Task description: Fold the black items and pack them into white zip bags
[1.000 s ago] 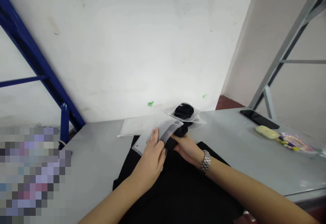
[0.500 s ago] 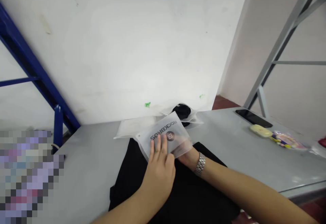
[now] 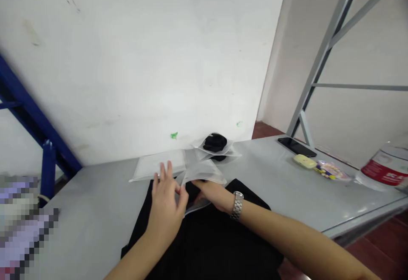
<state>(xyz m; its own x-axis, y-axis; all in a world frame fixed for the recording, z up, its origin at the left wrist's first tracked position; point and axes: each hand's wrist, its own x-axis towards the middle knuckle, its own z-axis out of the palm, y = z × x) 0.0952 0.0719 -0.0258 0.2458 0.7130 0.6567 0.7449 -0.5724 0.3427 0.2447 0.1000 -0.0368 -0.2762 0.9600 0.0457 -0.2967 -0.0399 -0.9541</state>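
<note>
A frosted plastic bag (image 3: 205, 170) lies with its mouth parted, and something black shows inside. My left hand (image 3: 165, 199) pinches the bag's left edge between thumb and forefinger, its other fingers raised and spread. Into the mouth reaches my right hand (image 3: 216, 195), wearing a metal watch (image 3: 237, 205). Its fingertips are hidden in the bag, so its grip does not show. Under both hands black cloth (image 3: 223, 241) covers the near part of the grey table (image 3: 86, 220).
Behind the bag sit flat frosted bags (image 3: 148, 165) and a stack of bags with black contents (image 3: 215, 143). To the right are a phone (image 3: 296, 147), a pale yellow case (image 3: 305, 161), a beaded item (image 3: 331, 170) and a red-labelled bottle (image 3: 387, 167). A white wall (image 3: 143, 59) rises behind.
The bag has gone from lying flat, print up, to gaping open. My right hand has moved from under it into its mouth; my left has shifted from its face to its edge.
</note>
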